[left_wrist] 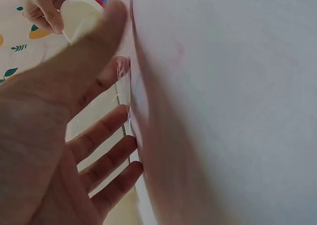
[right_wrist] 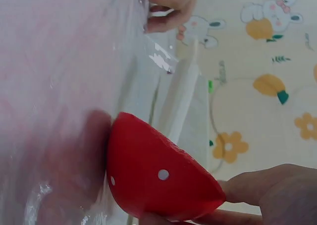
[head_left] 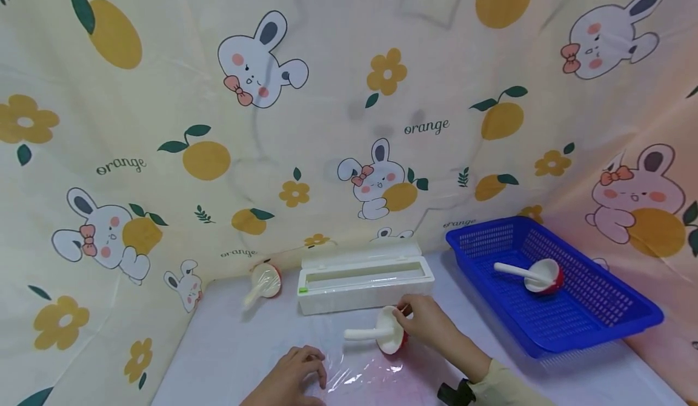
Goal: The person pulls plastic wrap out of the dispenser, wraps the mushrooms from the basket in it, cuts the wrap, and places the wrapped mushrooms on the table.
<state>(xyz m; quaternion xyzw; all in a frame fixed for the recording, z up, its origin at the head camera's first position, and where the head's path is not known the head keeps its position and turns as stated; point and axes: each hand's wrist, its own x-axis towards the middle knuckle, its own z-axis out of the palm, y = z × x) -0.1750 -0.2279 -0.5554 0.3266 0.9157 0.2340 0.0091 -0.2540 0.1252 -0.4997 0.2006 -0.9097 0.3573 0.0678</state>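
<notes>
My right hand [head_left: 431,324] pinches the rim of a toy mushroom [head_left: 391,331], low over clear plastic film [head_left: 365,369] spread on the table. Its white stem points left; the right wrist view shows the red cap [right_wrist: 158,170] with white dots, tilted on its side. My left hand [head_left: 294,376] rests at the film's left edge. In the left wrist view its fingers [left_wrist: 106,131] are spread and only slightly bent, fingertips at the film and tabletop. Behind the mushroom stands a long white film dispenser box [head_left: 365,297] with its lid raised.
A second mushroom [head_left: 264,282], wrapped in film, lies back left beside the dispenser. At the right a blue plastic basket [head_left: 589,330] holds another mushroom [head_left: 542,276]. A patterned cloth [head_left: 327,121] hangs behind the white table [head_left: 202,345].
</notes>
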